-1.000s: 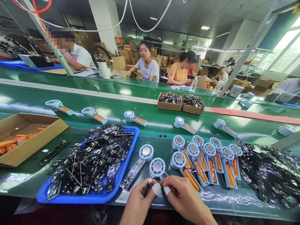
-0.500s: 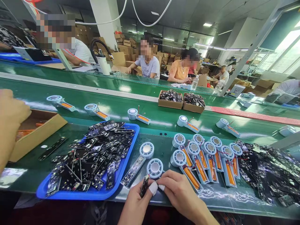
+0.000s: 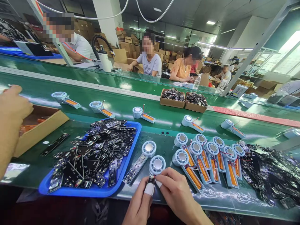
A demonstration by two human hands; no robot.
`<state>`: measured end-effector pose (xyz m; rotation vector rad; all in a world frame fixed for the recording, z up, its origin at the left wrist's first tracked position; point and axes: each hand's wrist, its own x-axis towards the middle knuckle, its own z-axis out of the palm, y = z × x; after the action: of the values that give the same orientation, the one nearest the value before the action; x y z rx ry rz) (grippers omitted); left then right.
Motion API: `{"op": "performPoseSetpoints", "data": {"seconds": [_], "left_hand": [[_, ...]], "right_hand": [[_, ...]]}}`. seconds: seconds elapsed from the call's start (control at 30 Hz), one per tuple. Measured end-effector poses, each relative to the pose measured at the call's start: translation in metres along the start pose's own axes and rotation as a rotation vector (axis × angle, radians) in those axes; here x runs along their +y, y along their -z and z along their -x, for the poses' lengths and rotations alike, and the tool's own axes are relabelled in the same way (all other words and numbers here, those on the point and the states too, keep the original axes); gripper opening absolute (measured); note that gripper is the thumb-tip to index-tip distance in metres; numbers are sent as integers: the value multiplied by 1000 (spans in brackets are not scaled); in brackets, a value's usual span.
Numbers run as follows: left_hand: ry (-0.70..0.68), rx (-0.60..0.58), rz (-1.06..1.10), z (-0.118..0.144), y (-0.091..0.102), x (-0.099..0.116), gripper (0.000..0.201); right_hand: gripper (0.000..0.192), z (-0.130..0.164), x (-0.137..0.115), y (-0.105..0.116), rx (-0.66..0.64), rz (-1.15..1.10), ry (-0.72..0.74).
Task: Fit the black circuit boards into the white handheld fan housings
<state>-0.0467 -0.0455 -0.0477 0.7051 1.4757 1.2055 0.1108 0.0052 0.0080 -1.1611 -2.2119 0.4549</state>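
My left hand [image 3: 140,204] and my right hand [image 3: 174,193] meet at the near edge of the green bench, fingertips taped white. Together they pinch a small black circuit board [image 3: 151,179] just below the round head of a pale blue fan shell [image 3: 157,164]. A second shell with a board fitted in its handle [image 3: 140,159] lies to the left. A blue tray [image 3: 127,162] heaped with black circuit boards [image 3: 93,153] sits left of my hands. Several shells with orange batteries [image 3: 208,161] lie in a row on the right.
Another person's hand [image 3: 10,115] reaches in at far left over a cardboard box [image 3: 41,129]. Shells [image 3: 143,114] ride the green conveyor belt [image 3: 122,104]. Two small boxes of parts [image 3: 184,100] stand beyond. A pile of boards [image 3: 269,175] lies at right. Workers sit opposite.
The board between my fingers has turned from upright in my left hand to lying against the shell. A co-worker's hand has come in at the left. The shells on the belt moved right.
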Motion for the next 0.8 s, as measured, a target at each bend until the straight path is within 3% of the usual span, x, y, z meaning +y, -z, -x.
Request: {"op": "performPoseSetpoints", "data": {"seconds": [0.1, 0.23, 0.5, 0.67, 0.8], "left_hand": [[-200, 2, -135, -5, 4, -5, 39], [-476, -98, -477, -18, 14, -13, 37], [-972, 0, -885, -17, 10, -10, 37], [-1079, 32, -988, -19, 12, -2, 37], [-1029, -98, -877, -23, 19, 12, 34]], "right_hand": [[25, -3, -4, -4, 103, 118, 55], [27, -9, -10, -6, 206, 323, 174], [22, -9, -17, -14, 154, 513, 157], [20, -11, -18, -14, 108, 476, 167], [14, -13, -13, -1, 0, 299, 167]]}}
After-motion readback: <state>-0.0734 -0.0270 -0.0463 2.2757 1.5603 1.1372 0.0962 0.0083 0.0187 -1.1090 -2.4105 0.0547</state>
